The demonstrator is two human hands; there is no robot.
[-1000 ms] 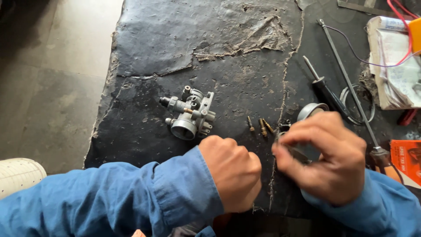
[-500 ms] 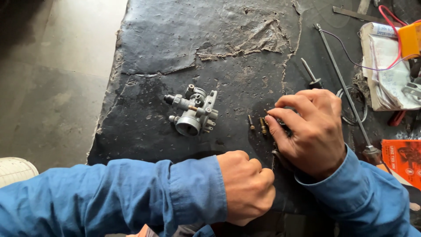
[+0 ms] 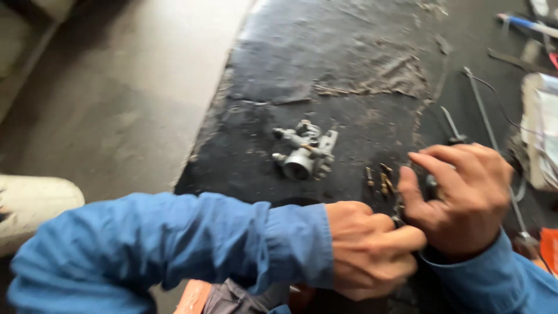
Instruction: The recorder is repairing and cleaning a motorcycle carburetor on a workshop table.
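worn black rubber mat (image 3: 325, 64) on concrete floor | grey cast-metal carburettor body (image 3: 305, 152) mid-mat, untouched | left hand (image 3: 372, 250) fisted, contents can't tell | right hand (image 3: 465, 197) curled, touching left; held item hidden | small brass jets (image 3: 381, 179) just beside right fingers

A bare grey concrete floor (image 3: 116, 104) takes up the left side, evenly lit by soft daylight. A worn black mat (image 3: 325, 75), cracked and frayed at its edges, covers the floor to the right.
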